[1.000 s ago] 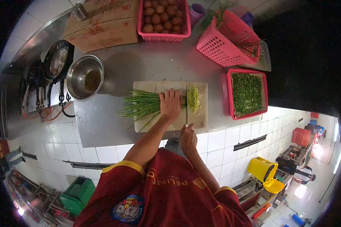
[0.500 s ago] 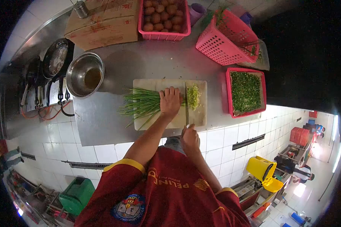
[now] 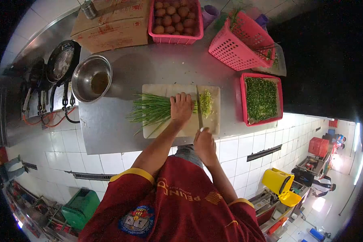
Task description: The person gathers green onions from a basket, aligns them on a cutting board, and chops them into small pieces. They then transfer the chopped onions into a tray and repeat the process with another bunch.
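Observation:
A bunch of green onions (image 3: 153,108) lies across the white cutting board (image 3: 153,131), its leafy ends hanging over the left edge. My left hand (image 3: 181,108) presses down on the bunch, fingers bent over it close to the cut end. In my right hand (image 3: 205,142) is the handle of a knife (image 3: 200,111); its long blade stands over the board just right of my left fingers. Chopped green onion pieces (image 3: 207,103) are heaped against the right side of the blade. The blade's lower edge is hidden from above.
A pink tray of chopped greens (image 3: 261,99) sits to the right, with a pink basket (image 3: 236,50) behind it. At the back are a crate of round brown items (image 3: 175,18) and a cardboard box (image 3: 113,26). A steel bowl (image 3: 82,80) stands left, near hanging pans (image 3: 62,60).
My right hand and the knife handle have shifted slightly toward the board, and the blade's angle has changed a little. My left hand stays on the green onions.

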Available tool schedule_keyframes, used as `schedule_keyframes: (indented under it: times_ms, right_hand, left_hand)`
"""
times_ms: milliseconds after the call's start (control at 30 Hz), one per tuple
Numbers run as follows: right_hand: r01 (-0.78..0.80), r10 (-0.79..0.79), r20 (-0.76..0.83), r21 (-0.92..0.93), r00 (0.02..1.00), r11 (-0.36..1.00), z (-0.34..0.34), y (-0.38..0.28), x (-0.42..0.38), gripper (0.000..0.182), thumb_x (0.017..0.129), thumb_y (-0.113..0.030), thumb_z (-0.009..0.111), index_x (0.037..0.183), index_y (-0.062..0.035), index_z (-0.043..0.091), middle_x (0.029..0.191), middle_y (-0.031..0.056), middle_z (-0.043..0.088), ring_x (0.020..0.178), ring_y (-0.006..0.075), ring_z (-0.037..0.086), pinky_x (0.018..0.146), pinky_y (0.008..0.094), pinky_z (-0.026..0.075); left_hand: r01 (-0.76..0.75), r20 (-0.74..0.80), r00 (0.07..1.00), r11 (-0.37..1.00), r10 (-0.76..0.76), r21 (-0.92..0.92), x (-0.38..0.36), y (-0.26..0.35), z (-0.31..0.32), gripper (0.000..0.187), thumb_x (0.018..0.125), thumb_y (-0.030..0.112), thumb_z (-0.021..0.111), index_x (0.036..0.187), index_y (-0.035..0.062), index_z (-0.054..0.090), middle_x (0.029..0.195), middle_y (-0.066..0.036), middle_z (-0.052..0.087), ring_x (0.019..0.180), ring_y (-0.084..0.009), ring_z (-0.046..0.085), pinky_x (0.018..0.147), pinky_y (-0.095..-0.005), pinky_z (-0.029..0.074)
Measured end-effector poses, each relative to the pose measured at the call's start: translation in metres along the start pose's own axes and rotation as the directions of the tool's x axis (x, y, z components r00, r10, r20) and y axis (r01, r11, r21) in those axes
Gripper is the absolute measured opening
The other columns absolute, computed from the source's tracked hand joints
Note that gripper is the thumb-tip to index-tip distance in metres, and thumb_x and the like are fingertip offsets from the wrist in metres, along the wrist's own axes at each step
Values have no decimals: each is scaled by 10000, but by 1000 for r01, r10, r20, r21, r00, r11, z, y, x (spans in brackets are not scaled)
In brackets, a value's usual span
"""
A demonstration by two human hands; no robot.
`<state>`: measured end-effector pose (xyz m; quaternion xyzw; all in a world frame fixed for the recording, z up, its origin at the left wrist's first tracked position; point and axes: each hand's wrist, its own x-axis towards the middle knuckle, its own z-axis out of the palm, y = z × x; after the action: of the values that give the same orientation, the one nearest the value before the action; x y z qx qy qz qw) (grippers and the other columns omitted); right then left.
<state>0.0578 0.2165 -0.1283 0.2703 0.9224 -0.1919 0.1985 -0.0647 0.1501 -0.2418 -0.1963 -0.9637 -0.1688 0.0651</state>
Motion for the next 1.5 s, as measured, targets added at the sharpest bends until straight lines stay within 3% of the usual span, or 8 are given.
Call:
schedule_keyframes:
  times_ms: [100, 333, 467, 733, 1000, 1333, 1467, 1500]
  right_hand:
    - [-168, 154, 131, 109, 979, 980, 11, -7, -10, 380, 977, -292, 398, 1107, 64, 433, 932, 330, 634, 927, 480, 622, 763, 543, 511]
    - [172, -135, -200, 184, 970, 968, 56, 15, 47, 354, 951, -216, 409, 1160, 70, 433, 852, 298, 643, 770, 480, 625, 694, 541, 502]
    - [65, -64, -97, 14, 993, 998, 0, -10, 28, 278, 952, -215, 452, 1000, 57, 479, 824, 315, 635, 776, 490, 630, 697, 554, 511]
    - [-140, 132, 93, 81, 987, 987, 20, 1, 4, 340, 969, -285, 423, 1068, 41, 432, 908, 331, 629, 852, 502, 622, 756, 563, 497]
    - [110, -105, 51, -97, 993, 989, -50, -4, 21, 326, 961, -240, 449, 1001, 79, 502, 834, 307, 638, 785, 473, 641, 700, 538, 534]
    - [-69, 70, 103, -13, 992, 998, -7, -13, -8, 345, 971, -218, 418, 1065, 112, 453, 861, 318, 633, 800, 466, 644, 686, 530, 531]
    - [-89, 88, 14, 187, 996, 978, 46, 6, 11, 320, 969, -258, 442, 1008, 58, 411, 792, 332, 617, 790, 535, 602, 682, 575, 489]
    - [191, -154, -238, 141, 959, 972, 70, 22, 25, 308, 968, -264, 451, 999, 40, 414, 775, 323, 614, 785, 532, 596, 665, 574, 479]
  left_hand:
    - [-11, -6, 1000, 999, 11, 30, 1, 0, -5, 294, 874, 261, 569, 1089, 62, 542, 1048, -126, 515, 1027, -289, 484, 927, -520, 346]
    - [-23, -18, 1000, 999, 23, -28, -3, 1, -8, 242, 892, 227, 564, 1064, 57, 553, 1015, -133, 500, 1018, -307, 499, 913, -519, 364]
    - [-18, -32, 999, 1000, 18, -13, 0, -3, 0, 251, 883, 216, 566, 1060, 38, 552, 1000, -134, 496, 1003, -304, 495, 906, -508, 362]
    - [-13, -16, 1000, 1000, 13, -21, 4, -3, -2, 250, 879, 229, 566, 1042, 40, 556, 1005, -128, 496, 996, -296, 489, 902, -503, 358]
    - [15, 52, 999, 1000, -14, -16, 4, -1, -4, 280, 864, 278, 585, 1045, 67, 552, 1008, -110, 512, 996, -272, 489, 898, -491, 355]
    - [3, 94, 996, 1000, 0, -30, 4, -2, -6, 305, 893, 268, 558, 1087, 33, 543, 1072, -136, 495, 1062, -304, 469, 935, -522, 344]
    - [22, 120, 993, 998, -16, -55, 7, -1, -11, 292, 881, 244, 579, 1084, 38, 540, 1070, -141, 491, 1047, -309, 476, 941, -529, 341]
    - [26, 121, 993, 996, -16, -80, 6, 0, -12, 286, 877, 237, 584, 1080, 39, 540, 1066, -142, 490, 1041, -310, 478, 942, -530, 340]
